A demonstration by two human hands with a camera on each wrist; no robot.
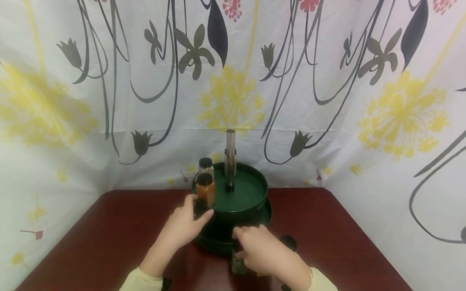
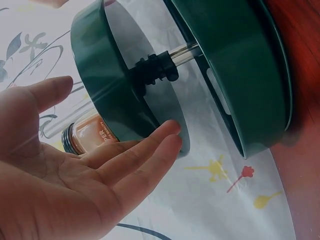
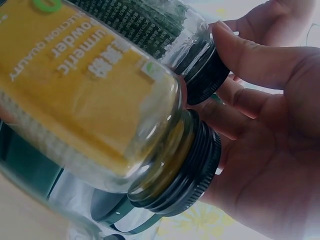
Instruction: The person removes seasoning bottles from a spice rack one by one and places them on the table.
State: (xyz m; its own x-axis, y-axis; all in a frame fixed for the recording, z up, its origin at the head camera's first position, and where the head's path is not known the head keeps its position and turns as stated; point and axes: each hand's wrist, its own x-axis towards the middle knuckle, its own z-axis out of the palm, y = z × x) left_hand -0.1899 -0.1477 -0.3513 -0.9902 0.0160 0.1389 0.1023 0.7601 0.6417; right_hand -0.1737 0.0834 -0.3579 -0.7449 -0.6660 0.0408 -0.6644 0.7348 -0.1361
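Observation:
A two-tier green round rack stands on the table, its upper tray (image 1: 247,196) above a lower tray (image 1: 214,245). My left hand (image 1: 183,224) is at the upper tray's left front, fingers spread beside a jar of orange powder (image 1: 206,195) with a black lid. In the left wrist view, its fingers (image 2: 145,155) lie along the tray's outside, thumb apart. At the lower tray's front right, my right hand (image 1: 263,247) pinches a dark-green-labelled spice jar (image 3: 165,30) by its black lid. A turmeric powder jar (image 3: 90,95) is beside that hand, partly hidden behind the wrist in the head view.
Two more black-lidded jars stand on the upper tray: a pale one (image 1: 206,166) at the left and another behind the clear centre post (image 1: 230,157). The dark red table (image 1: 145,210) meets a floral curtain (image 1: 233,109) at the back and sides.

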